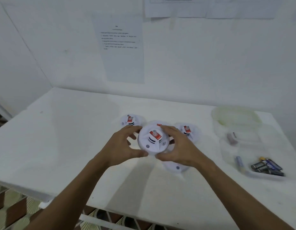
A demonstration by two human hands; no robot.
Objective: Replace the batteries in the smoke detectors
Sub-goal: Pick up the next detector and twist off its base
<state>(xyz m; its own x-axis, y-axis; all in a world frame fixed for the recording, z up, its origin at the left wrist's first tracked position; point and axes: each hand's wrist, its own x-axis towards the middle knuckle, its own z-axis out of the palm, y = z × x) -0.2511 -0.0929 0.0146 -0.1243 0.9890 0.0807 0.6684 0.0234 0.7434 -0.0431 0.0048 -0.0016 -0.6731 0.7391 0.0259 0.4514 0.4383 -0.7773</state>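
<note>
A round white smoke detector (153,140) with a red label is held just above the white table (61,138), near its middle. My left hand (125,146) grips its left rim with curled fingers and thumb. My right hand (175,146) grips its right rim the same way. Two more white detectors lie behind, one at the back left (130,120) and one at the back right (188,131). A further white detector (176,168) shows partly under my right hand. Several dark batteries (266,166) lie in a clear tray (240,146) at the right.
A pale lidded plastic container (235,116) stands at the back right, behind the tray. Printed sheets (121,47) hang on the white wall behind the table. The table's front edge runs close to my forearms, with patterned floor below.
</note>
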